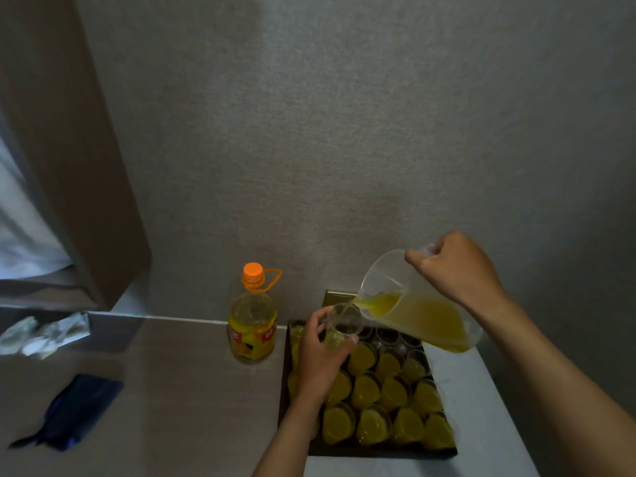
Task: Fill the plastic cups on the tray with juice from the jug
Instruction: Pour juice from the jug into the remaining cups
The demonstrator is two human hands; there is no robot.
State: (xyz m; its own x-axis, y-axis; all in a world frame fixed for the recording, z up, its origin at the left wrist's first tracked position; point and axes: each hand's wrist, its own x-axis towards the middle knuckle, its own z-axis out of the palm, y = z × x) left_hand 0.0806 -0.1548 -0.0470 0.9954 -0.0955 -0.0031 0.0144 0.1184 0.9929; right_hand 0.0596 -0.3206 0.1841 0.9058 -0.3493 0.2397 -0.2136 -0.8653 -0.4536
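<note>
Head view looks down on a dark tray (378, 452) of plastic cups, the landmark for everything else. Above the tray's far left part, the left hand (318, 356) holds one clear cup (339, 327) lifted off the tray, its fingers (351, 339) and thumb curled round the cup's side. The cup is tilted a little toward the jug and has a small amount of yellow juice in its bottom. Over the tray's far right corner, the right hand (454, 270) grips the handle of a clear plastic jug (413, 304), fingers wrapped tight around it. The jug is tipped with its spout down toward the held cup, and a thin stream of juice (349, 306) runs from the spout into the cup's mouth. The jug is roughly a third full of yellow juice pooled along its lower side.

On the tray, the near rows of cups (382, 401) are filled with yellow juice and stand packed close together. Along the tray's far edge several cups (387, 333) look unfilled.

Just left of the tray's far corner stands a juice bottle (253, 327) with an orange cap and carry loop, nearly drained. Well left of the tray, a dark blue pouch (74, 409) lies on the surface (172, 390).
</note>
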